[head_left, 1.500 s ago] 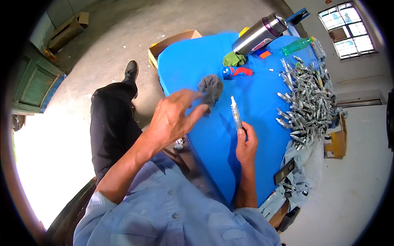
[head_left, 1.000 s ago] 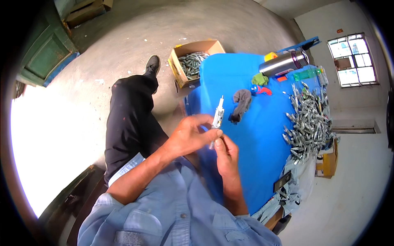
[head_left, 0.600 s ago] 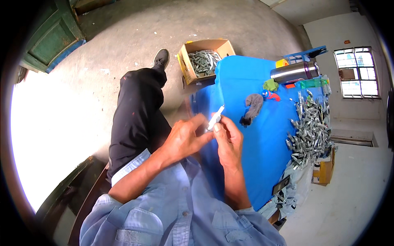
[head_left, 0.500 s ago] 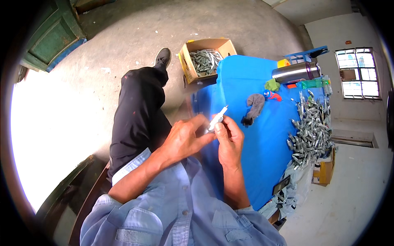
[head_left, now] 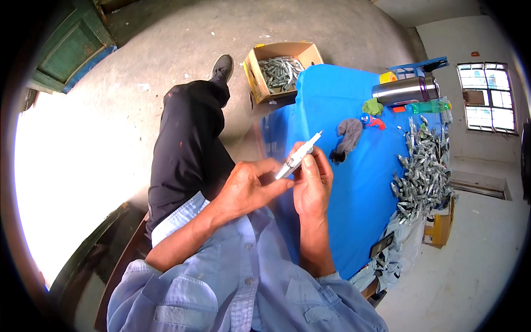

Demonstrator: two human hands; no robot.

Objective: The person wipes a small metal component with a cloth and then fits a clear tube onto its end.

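Observation:
A white-and-silver pen (head_left: 299, 155) with a thin pointed tip is held up between my hands, slanting up to the right. Thumb and fingers of my right hand (head_left: 313, 185) grip its body from the right side. My left hand (head_left: 243, 187) closes around its lower end, thumb and forefinger pinched there; the bottom of the pen is partly hidden by those fingers. Both hands are over my lap at the near edge of the blue-covered table (head_left: 345, 210).
On the table lie a grey cloth (head_left: 347, 139), a green rag (head_left: 372, 107), a steel flask (head_left: 406, 91), a green bottle (head_left: 430, 107) and a heap of silver pens (head_left: 423, 171). A cardboard box (head_left: 256, 77) with similar pens stands on the floor beyond.
The pen has risen slightly up and right, and more of its body shows. My left fingers, blurred before, are now steady at its lower end.

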